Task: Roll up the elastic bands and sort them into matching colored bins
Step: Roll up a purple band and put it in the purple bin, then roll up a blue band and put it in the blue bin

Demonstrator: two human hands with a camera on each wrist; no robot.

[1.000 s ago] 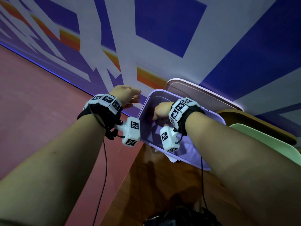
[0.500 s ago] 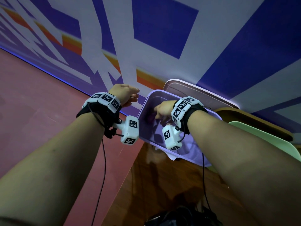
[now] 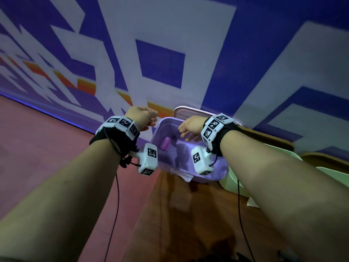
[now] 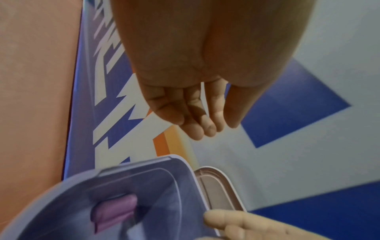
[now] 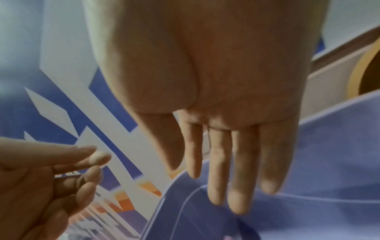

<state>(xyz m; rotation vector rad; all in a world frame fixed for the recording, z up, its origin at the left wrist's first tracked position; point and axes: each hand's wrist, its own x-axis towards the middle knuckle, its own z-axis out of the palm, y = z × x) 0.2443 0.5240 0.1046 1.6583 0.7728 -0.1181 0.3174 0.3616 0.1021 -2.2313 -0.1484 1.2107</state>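
Observation:
A rolled purple elastic band (image 3: 165, 143) (image 4: 114, 212) lies inside the purple bin (image 3: 221, 172) (image 4: 51, 191) (image 5: 329, 146), near its left wall. My right hand (image 3: 186, 129) (image 5: 228, 186) hovers above the bin's far part with straight fingers, holding nothing. My left hand (image 3: 149, 121) (image 4: 203, 125) hangs just left of the bin's rim, fingers loosely curled and empty. In the right wrist view my left hand (image 5: 68, 170) shows at the lower left.
A pink bin (image 3: 190, 111) (image 4: 218, 188) stands behind the purple one, a pale green bin (image 3: 289, 154) to its right, and a brown-yellow bin (image 3: 273, 140) (image 5: 362, 76) behind that. They sit on a wooden table (image 3: 188, 214). Reddish floor (image 3: 47, 148) lies to the left, a patterned wall behind.
My right hand has opened and lifted out of the purple bin, leaving the purple roll lying inside. The left hand stays beside the rim.

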